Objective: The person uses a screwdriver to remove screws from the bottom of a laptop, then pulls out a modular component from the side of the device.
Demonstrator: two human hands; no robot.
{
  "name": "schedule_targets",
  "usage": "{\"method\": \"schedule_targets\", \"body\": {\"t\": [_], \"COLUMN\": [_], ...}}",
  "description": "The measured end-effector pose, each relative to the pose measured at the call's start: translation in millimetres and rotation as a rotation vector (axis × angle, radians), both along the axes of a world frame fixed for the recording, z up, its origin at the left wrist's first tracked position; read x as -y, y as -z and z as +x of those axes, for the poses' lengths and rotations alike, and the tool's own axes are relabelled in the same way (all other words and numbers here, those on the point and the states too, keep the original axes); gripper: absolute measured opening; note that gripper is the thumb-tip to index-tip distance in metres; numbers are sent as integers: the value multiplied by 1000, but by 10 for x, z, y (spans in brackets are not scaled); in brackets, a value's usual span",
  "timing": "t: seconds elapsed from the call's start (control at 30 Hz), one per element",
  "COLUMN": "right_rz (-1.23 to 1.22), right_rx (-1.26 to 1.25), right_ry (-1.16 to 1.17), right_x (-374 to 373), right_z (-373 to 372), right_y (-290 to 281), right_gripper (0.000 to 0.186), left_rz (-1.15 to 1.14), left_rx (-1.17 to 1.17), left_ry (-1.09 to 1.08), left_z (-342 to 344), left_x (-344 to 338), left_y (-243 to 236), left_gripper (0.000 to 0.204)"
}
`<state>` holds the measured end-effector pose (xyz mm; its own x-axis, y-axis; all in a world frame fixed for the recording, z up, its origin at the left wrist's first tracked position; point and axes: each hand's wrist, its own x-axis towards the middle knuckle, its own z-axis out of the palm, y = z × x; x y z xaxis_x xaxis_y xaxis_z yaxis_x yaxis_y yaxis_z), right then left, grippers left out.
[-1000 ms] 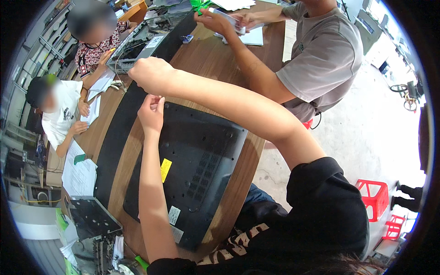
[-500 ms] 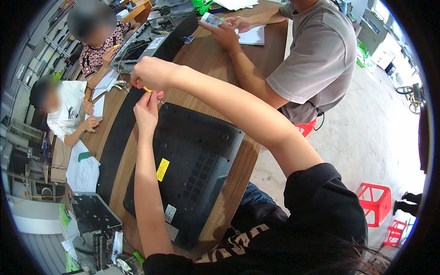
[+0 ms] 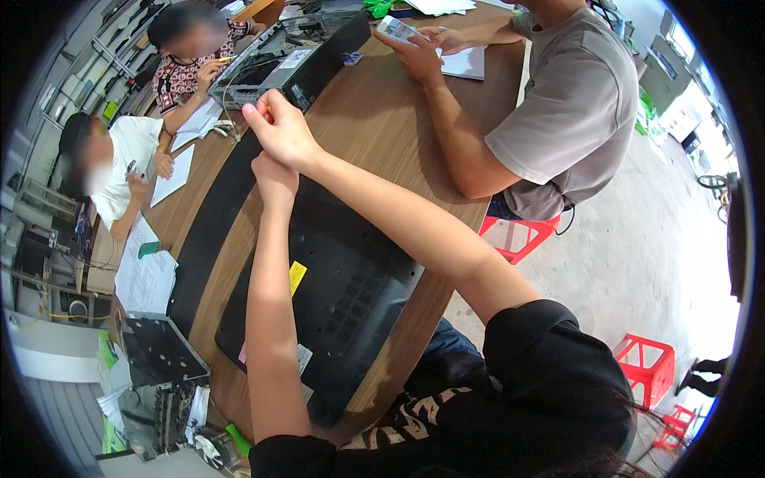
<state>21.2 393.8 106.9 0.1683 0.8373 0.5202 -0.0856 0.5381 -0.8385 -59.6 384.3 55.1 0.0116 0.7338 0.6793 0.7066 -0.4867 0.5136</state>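
My right hand is curled at the far corner of a black laptop lying bottom-up, its thumb and fingers closed on a yellow screwdriver, of which only a bit shows. Just beneath it, my left hand has curled fingers, largely hidden by the right one; what they grip is out of sight. The laptop's underside carries vents, screw holes and a yellow label. Whether the screwdriver tip touches the case cannot be seen.
An open computer case sits beyond my hands. Two people at left have papers; a person in grey at right holds a phone. An open device lies lower left; red stools stand right.
My right hand has turned so its thumb shows, and my left hand has slipped under it. The screwdriver, clearer half a second ago, is mostly covered. The grey-shirted person's phone hand moved slightly.
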Motion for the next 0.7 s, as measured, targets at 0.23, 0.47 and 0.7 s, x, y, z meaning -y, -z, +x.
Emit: {"method": "schedule_targets", "body": {"t": [0.23, 0.47, 0.7], "right_rz": [-286, -465, -314], "right_rx": [-222, -183, -163], "right_ry": [-467, -1075, -1114], "right_x": [-232, -479, -531], "right_z": [110, 451, 440], "right_y": [-148, -173, -110], "right_gripper": [51, 53, 52], "left_rz": [-106, -233, -276], "left_rx": [95, 30, 176], "left_ry": [15, 127, 252], "left_z": [59, 55, -27], "left_x": [66, 39, 40], "left_y": [-63, -123, -64], "left_gripper": [13, 19, 10]}}
